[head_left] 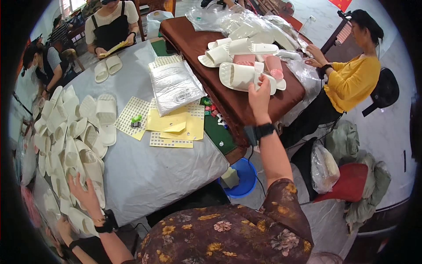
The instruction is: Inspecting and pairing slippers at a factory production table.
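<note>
My left hand (85,193) reaches over a heap of white slippers (66,127) at the left of the grey-covered table, its fingers spread and touching or just above them. My right hand (260,94) stretches far forward over the brown-covered table, fingers closed at the edge of a white slipper (241,75) in a small stack. Part of that slipper is hidden behind my fingers. Pink slippers (274,66) and more white ones lie close beside it. Both my wrists carry dark bands.
Yellow sticker sheets (167,121) and a white padded packet (176,86) lie mid-table. Clear plastic bags (246,20) cover the brown table's far end. A blue bin (241,178) stands below. Co-workers stand around; one's hand (66,231) is near my left forearm.
</note>
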The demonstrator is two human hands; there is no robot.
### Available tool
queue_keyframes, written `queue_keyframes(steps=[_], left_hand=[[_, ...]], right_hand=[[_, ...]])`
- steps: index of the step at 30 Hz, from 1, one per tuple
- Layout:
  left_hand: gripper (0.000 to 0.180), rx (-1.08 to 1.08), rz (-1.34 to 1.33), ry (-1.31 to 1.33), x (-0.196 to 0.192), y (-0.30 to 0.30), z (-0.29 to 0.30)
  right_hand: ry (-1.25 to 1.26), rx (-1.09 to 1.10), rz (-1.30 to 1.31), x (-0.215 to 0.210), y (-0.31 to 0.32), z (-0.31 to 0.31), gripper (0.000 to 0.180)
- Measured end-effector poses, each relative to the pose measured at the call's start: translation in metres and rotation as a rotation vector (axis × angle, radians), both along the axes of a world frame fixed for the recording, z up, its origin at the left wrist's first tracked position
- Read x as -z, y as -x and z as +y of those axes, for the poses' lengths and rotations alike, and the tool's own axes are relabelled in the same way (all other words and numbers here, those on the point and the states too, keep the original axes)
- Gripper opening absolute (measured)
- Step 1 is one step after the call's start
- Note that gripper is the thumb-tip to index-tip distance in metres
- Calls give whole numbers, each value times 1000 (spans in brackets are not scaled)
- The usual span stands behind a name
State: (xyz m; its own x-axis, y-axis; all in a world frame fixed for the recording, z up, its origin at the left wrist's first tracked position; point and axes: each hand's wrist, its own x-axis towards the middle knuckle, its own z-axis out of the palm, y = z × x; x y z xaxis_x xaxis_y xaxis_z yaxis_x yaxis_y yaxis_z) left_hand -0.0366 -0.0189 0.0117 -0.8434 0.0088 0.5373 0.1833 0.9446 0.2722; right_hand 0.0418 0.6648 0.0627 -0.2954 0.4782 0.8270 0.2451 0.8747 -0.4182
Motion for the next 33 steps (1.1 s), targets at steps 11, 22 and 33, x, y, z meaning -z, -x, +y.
queue_keyframes(steps=[11,22,33], left_hand=[[39,138,-139,-232,0,-86,69],[36,170,-232,-344,11,-97,83],[34,163,-296,-399,3,-113,84]], right_hand=[[309,-229,-394,-26,19,-10,77],[1130,-410,-12,-13,25,-3,71],[1538,-664,435,4,35,22,34]])
